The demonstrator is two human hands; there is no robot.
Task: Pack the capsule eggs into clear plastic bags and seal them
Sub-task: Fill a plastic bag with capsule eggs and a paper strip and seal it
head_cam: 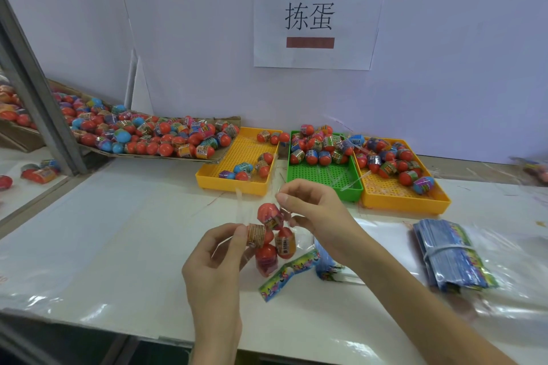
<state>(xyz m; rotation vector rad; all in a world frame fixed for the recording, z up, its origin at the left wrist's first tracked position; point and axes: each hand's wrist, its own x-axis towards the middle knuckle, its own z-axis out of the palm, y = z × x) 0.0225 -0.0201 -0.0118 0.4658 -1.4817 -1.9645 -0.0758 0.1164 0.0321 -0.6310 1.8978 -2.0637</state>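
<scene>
A clear plastic bag [268, 267] hangs above the white table, holding several red capsule eggs [269, 213] with printed bands. My left hand [221, 249] pinches the bag's upper left edge, where a thin clear strip sticks up. My right hand [311, 210] pinches the upper right edge, fingers curled beside the top egg. A colourful printed header card [286, 274] hangs at the bag's lower end.
Two yellow trays [237, 184] [403, 201] and a green tray [323, 178] with loose eggs stand behind the hands. A cardboard tray [154, 139] heaped with eggs lies at the back left. A banded stack of header bags [447, 255] lies right.
</scene>
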